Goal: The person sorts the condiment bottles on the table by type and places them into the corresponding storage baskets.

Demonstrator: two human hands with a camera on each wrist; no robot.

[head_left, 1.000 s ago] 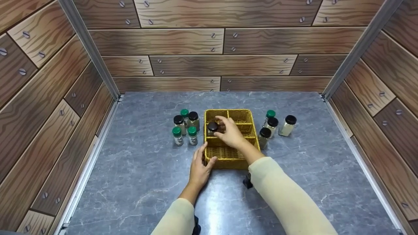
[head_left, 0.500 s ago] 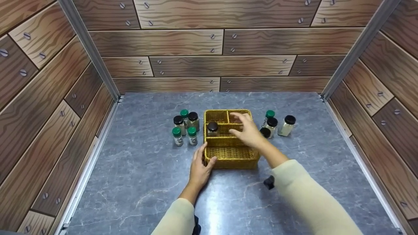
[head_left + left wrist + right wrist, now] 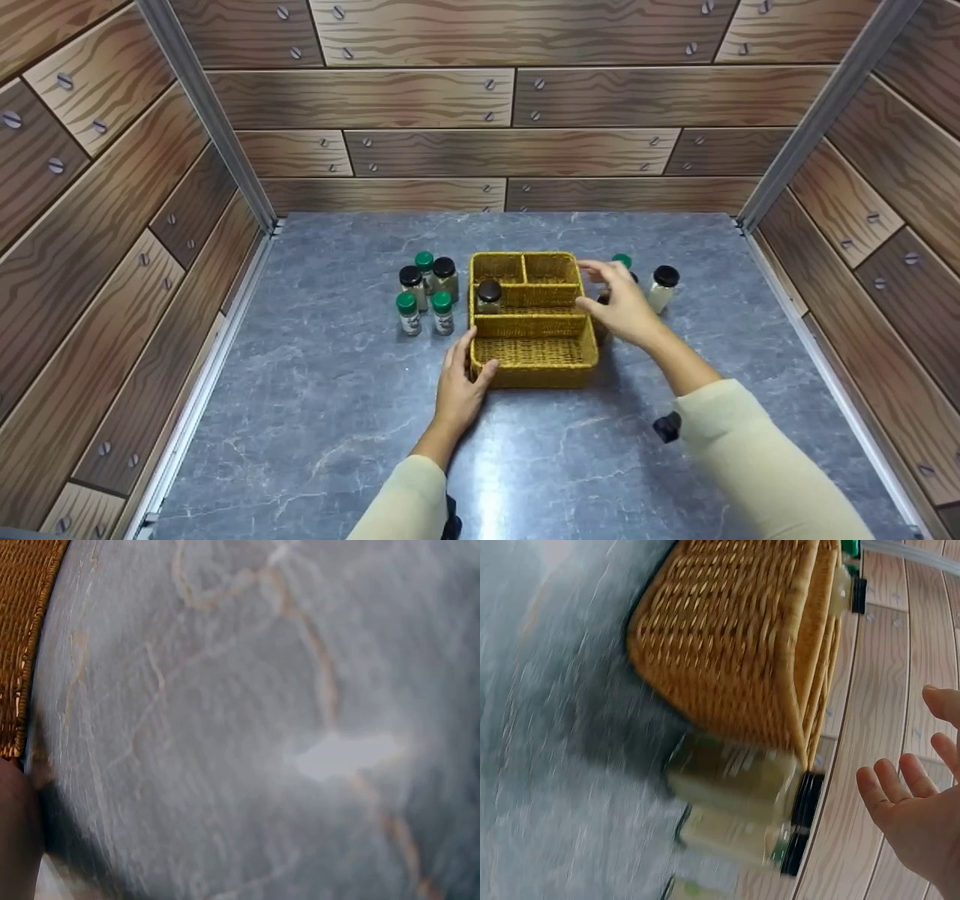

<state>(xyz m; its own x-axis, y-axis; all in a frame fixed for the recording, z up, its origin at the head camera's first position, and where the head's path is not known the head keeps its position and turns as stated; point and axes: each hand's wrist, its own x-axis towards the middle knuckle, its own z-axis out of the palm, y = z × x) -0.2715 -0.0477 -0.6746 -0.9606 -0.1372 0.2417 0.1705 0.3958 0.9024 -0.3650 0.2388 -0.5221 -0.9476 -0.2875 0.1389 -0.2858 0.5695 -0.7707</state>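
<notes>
Nearest, the left hand (image 3: 459, 391) rested at the front-left corner of the yellow woven basket (image 3: 534, 376) on the grey marbled table (image 3: 315, 405), fingers extended, while a black-lidded clear jar (image 3: 488, 297) stood upright at the left of its long middle compartment. By the right rim came the right hand (image 3: 626, 306), spread and grasping nothing, and with two black-lidded glass bottles (image 3: 735, 776) crowding in its way, a sideways sweep might have toppled one! Across left stood small green-capped shakers (image 3: 409, 315), the plank-patterned wall (image 3: 375, 97) well behind.
</notes>
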